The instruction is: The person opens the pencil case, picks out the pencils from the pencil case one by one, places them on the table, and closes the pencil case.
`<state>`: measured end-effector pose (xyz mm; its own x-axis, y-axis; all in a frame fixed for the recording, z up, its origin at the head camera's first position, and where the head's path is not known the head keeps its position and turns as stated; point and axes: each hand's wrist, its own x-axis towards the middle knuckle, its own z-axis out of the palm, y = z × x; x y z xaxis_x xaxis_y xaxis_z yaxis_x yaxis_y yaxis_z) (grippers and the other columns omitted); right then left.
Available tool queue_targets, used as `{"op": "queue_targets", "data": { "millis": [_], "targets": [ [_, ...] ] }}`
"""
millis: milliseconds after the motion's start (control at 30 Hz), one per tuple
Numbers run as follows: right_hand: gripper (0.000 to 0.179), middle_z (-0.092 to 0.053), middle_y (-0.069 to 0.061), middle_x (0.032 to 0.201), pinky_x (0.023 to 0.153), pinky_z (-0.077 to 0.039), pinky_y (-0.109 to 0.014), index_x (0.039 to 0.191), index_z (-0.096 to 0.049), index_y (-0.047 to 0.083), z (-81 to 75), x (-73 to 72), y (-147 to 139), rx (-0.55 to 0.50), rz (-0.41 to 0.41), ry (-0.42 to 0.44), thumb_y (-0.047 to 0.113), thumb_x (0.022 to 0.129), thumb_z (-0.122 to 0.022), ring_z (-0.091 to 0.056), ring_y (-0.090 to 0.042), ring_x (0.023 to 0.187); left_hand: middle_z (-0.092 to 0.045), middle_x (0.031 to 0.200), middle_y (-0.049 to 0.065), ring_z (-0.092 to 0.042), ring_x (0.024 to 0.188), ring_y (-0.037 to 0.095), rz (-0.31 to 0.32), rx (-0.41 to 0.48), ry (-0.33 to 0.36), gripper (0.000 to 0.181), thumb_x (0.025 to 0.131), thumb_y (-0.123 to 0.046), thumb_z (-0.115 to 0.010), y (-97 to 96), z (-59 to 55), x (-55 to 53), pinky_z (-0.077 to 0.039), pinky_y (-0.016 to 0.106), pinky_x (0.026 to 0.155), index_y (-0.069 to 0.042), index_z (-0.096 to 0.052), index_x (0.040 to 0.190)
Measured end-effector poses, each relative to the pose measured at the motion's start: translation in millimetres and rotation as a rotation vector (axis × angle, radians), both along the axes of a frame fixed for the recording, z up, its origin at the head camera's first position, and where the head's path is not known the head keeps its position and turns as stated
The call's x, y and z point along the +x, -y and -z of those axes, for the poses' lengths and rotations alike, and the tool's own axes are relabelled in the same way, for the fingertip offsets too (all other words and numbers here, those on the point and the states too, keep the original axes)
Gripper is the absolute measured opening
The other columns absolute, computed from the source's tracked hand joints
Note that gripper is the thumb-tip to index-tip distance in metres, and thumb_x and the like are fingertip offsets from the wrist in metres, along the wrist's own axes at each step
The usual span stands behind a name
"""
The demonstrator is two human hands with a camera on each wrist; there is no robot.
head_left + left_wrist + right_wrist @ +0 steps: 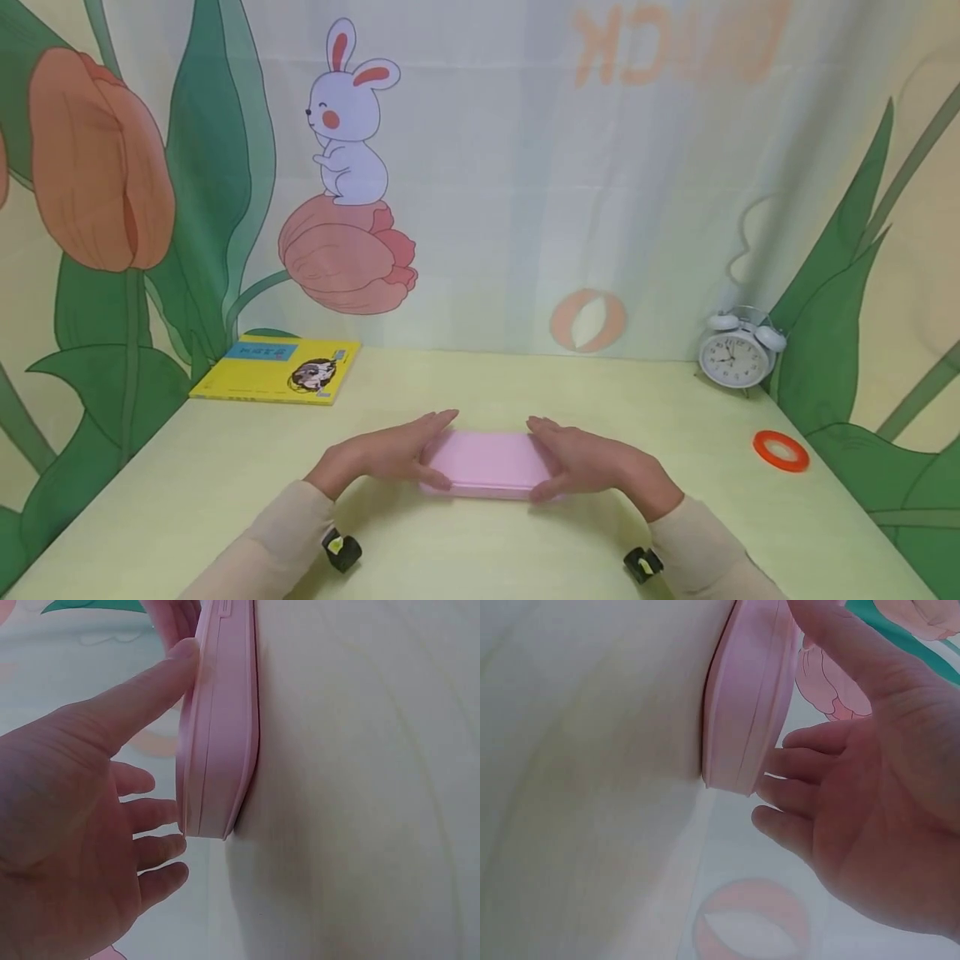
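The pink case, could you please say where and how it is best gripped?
I'd grip the pink case by its short ends, one hand from each side: it lies flat on the table, longest from side to side, and its raised walls should offer a hold. The left hand and right hand are at those ends.

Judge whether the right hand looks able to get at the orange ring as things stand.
Probably yes: the right hand is at the pink case, and nothing visible stands between that hand and the orange ring.
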<state>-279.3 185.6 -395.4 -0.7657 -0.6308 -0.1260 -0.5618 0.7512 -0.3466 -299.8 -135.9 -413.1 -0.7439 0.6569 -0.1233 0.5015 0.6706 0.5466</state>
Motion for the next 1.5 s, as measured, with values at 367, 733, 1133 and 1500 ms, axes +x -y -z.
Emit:
{"op": "queue_targets", "data": {
  "millis": [367, 733, 1133, 1500],
  "targets": [
    [0.104, -0.031, -0.021, 0.157, 0.115, -0.027, -0.043, 0.153, -0.029, -0.007, 2.6, -1.8, 6.4, 0.006, 0.000, 0.005, 0.045, 0.081, -0.083, -0.032, -0.031, 0.145, -0.028, 0.161, 0.011, -0.029, 0.146, 0.022, 0.031, 0.026, -0.012, 0.107, 0.082, -0.036, -0.084, -7.5, 1.7, -0.3, -0.023, 0.040, 0.116, -0.007, -0.017, 0.160],
    [0.099, -0.038, -0.018, 0.155, 0.113, -0.031, -0.043, 0.152, -0.034, -0.004, 4.2, -2.8, 8.9, 0.017, 0.007, 0.005, 0.045, 0.081, -0.083, -0.040, -0.030, 0.140, -0.031, 0.160, 0.006, -0.031, 0.145, 0.022, 0.036, 0.006, -0.039, 0.101, 0.083, -0.028, -0.083, -11.0, 5.5, 2.6, -0.025, 0.042, 0.116, -0.011, -0.020, 0.160],
    [0.097, -0.041, -0.018, 0.153, 0.112, -0.033, -0.043, 0.151, -0.036, -0.003, 3.8, -2.2, 9.9, 0.024, 0.009, -0.009, 0.043, 0.080, -0.084, -0.044, -0.030, 0.137, -0.036, 0.158, 0.009, -0.037, 0.142, 0.024, 0.042, -0.056, -0.126, 0.102, 0.082, -0.031, -0.084, -17.8, 3.6, 4.0, -0.028, 0.042, 0.114, -0.009, -0.021, 0.160],
    [0.095, -0.044, -0.017, 0.151, 0.110, -0.035, -0.043, 0.149, -0.039, -0.004, 6.2, -3.8, 11.2, 0.034, -0.006, -0.031, 0.042, 0.079, -0.084, -0.048, -0.027, 0.133, -0.036, 0.157, 0.013, -0.037, 0.143, 0.026, 0.040, -0.132, -0.160, 0.104, 0.085, -0.040, -0.080, -24.9, 2.9, 3.5, -0.029, 0.040, 0.114, -0.003, -0.018, 0.159]
  ]
}}
